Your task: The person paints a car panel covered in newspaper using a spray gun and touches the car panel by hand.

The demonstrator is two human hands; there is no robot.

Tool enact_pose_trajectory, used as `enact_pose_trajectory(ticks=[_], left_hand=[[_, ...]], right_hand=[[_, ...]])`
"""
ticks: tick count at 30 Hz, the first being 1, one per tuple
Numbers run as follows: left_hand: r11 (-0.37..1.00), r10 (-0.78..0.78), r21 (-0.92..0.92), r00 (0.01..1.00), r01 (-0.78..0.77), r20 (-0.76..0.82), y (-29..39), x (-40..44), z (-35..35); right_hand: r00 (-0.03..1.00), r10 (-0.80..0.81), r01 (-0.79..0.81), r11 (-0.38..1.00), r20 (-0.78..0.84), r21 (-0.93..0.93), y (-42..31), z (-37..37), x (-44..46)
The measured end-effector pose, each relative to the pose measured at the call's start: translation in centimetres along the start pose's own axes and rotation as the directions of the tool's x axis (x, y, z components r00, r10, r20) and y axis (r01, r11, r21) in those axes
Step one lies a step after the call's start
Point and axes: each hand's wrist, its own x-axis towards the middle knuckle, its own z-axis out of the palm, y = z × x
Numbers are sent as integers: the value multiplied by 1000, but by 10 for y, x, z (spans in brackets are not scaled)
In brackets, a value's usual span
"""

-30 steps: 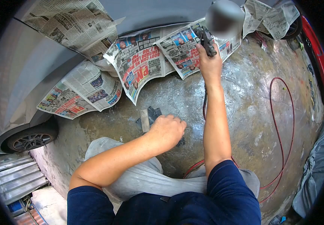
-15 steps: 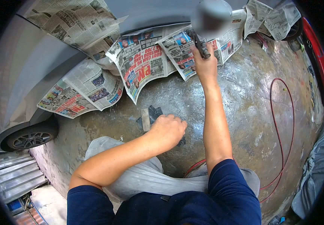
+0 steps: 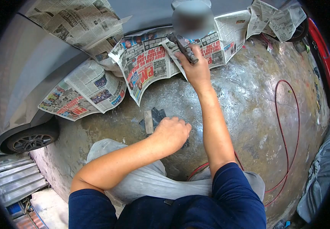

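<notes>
A spray gun (image 3: 184, 48) with a pale, partly blurred cup (image 3: 192, 17) on top is gripped in my right hand (image 3: 197, 70). The gun is held out in front of newspaper sheets (image 3: 149, 63) along the car's grey lower side (image 3: 145, 13). My left hand (image 3: 170, 133) hangs over my knee with its fingers curled downward; whatever is inside them, if anything, is hidden. Just beyond that hand, a pale flat block (image 3: 148, 122) lies on the floor beside crumpled dark sheet material (image 3: 158, 114). More dark material (image 3: 186, 144) shows just under the left hand.
A red hose (image 3: 287, 152) loops over the stained concrete floor (image 3: 245, 126) at right and passes near my legs. The car's wheel (image 3: 35, 142) is at left, corrugated metal (image 3: 16, 175) at lower left. Grey cloth (image 3: 317, 171) and a red vehicle part (image 3: 323, 57) line the right edge.
My right hand has moved left along the newspaper-covered car side, carrying the spray gun with it. My left hand has stayed nearly still.
</notes>
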Motion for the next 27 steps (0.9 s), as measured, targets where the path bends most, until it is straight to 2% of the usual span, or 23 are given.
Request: enact_pose_trajectory(ticks=[11, 15, 20, 27], left_hand=[[1000, 4, 5, 1000, -4, -11, 1, -1, 0], [1000, 7, 10, 1000, -7, -20, 2, -1, 0], [1000, 15, 10, 999, -15, -43, 1, 0, 2], [1000, 25, 8, 999, -25, -47, 2, 3, 3]], right_hand=[[992, -40, 28, 995, 121, 99, -38, 16, -11], [984, -158, 150, 984, 77, 97, -39, 22, -14], [984, -20, -11, 986, 180, 167, -54, 16, -15], [977, 127, -153, 977, 173, 148, -64, 9, -12]])
